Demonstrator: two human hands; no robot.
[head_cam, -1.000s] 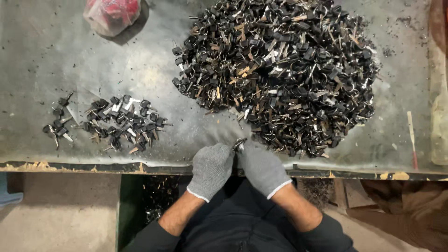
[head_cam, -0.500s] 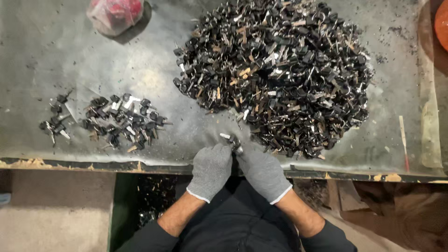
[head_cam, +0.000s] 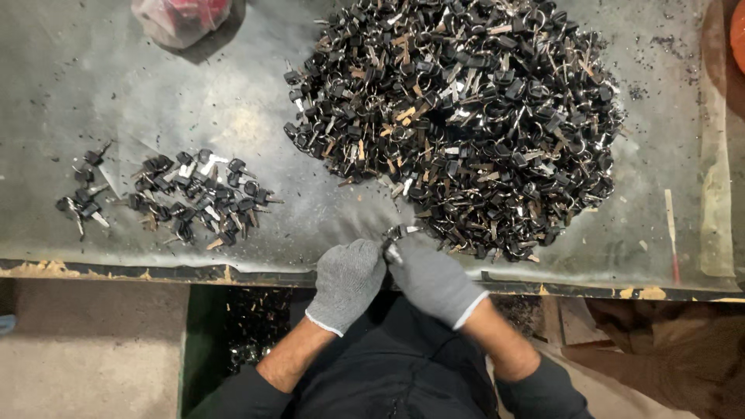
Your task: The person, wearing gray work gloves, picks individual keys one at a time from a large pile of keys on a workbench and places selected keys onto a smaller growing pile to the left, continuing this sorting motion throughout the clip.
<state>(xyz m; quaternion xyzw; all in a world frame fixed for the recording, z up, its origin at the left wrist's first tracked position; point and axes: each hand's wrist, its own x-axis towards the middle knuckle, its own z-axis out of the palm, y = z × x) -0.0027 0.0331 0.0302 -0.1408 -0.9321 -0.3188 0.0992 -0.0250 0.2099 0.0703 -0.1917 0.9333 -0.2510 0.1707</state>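
Both my hands wear grey knit gloves and meet at the near edge of the metal table. My left hand and my right hand pinch a small key on a ring between their fingertips. A big heap of black-headed keys lies just beyond my right hand. A smaller loose group of keys lies to the left of my left hand.
A few keys lie apart at the far left. A pink-filled plastic bag sits at the back left. A thin stick lies at the right. Under the table edge, a dark bin holds debris.
My hands stayed together at the table edge, working the key; the key shifted slightly between my fingertips. The view moved a little.
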